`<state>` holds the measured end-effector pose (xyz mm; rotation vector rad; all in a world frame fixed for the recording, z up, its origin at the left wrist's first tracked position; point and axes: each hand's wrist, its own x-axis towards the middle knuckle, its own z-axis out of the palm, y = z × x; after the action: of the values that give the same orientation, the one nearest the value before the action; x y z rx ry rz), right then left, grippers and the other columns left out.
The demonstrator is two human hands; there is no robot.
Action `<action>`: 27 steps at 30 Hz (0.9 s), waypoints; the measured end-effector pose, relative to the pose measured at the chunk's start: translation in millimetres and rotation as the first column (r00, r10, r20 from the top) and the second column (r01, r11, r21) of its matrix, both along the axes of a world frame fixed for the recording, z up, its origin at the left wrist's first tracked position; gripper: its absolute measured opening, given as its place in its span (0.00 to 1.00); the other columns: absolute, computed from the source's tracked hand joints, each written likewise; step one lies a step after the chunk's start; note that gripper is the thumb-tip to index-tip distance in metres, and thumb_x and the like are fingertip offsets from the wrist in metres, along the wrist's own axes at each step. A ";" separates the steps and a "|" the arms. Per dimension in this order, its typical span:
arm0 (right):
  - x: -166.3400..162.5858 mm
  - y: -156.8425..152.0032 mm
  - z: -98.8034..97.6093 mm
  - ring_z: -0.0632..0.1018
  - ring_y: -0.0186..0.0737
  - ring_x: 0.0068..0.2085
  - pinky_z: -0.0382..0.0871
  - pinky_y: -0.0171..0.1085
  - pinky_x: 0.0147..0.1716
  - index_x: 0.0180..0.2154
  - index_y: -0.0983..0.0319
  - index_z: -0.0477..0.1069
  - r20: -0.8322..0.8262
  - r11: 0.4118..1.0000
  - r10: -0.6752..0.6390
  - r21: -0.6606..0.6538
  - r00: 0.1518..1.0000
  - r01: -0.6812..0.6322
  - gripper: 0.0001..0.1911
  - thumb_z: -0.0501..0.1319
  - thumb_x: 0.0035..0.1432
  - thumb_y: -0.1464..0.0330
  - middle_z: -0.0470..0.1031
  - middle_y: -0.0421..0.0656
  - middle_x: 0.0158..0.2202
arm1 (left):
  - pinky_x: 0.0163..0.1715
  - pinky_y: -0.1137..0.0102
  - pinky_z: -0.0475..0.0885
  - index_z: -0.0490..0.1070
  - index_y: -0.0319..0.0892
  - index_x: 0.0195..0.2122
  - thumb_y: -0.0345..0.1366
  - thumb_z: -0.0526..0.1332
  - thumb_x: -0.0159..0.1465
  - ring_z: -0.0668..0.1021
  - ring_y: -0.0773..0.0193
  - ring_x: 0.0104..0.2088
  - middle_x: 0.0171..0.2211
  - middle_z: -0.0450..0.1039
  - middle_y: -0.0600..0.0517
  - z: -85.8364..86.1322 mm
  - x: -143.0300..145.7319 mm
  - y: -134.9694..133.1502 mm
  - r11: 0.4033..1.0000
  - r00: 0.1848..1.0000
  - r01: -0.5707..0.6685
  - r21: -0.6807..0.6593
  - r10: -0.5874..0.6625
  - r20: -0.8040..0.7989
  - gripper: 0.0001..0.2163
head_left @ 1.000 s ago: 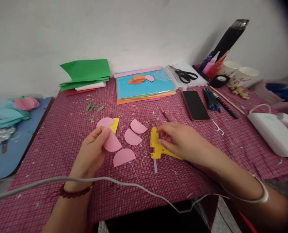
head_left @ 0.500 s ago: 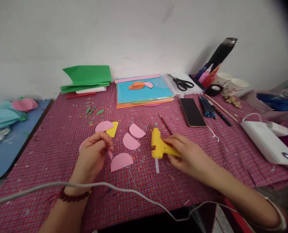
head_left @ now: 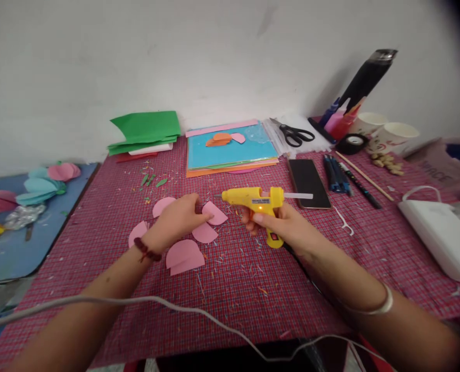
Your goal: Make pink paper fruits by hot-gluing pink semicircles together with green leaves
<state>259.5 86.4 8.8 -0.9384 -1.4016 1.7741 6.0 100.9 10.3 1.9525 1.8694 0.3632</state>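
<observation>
My right hand (head_left: pixel 266 219) is wrapped around the handle of a yellow hot glue gun (head_left: pixel 249 196). Its nozzle points left and a translucent glue stick (head_left: pixel 299 196) juts out of the back. My left hand (head_left: pixel 183 214) is over the pink paper pieces, thumb and fingers closing at the edge of a folded pink paper half-circle (head_left: pixel 215 212); the fingertips are partly hidden. Another pink half-circle (head_left: pixel 205 233) lies just below it. Nearer me rests a pink folded piece (head_left: pixel 185 257), and more pink paper (head_left: pixel 137 233) sits left of the hand.
A white cable (head_left: pixel 168 306) crosses the near side. Behind are green sheets (head_left: pixel 148 126), a blue sheet pack (head_left: pixel 233 152) and black scissors (head_left: pixel 294 135). To the right lie a phone (head_left: pixel 309 181), pens (head_left: pixel 336 175) and a white power adapter (head_left: pixel 443 227). Paper ornaments (head_left: pixel 40 188) are at left.
My left hand has moved right, from holding a small pink piece to the folded half-circle. The glue gun has turned from nozzle away to nozzle left. A pink piece now overlaps the near half-circle.
</observation>
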 end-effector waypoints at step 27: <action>2.6 -26.2 -20.2 0.75 0.39 0.33 0.69 0.39 0.33 0.37 0.61 0.68 0.316 0.851 -0.157 0.525 0.936 -0.034 0.11 0.57 0.61 0.60 0.74 0.44 0.34 | 0.29 0.74 0.68 0.71 0.40 0.32 0.36 0.65 0.53 0.73 0.70 0.26 0.28 0.72 0.55 -30.8 27.0 -47.0 0.911 0.322 -0.341 -0.234 0.347 0.881 0.08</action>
<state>262.2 60.2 -11.4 -1.0024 -1.9262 1.0996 33.0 53.9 -20.5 0.8602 1.4053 1.2722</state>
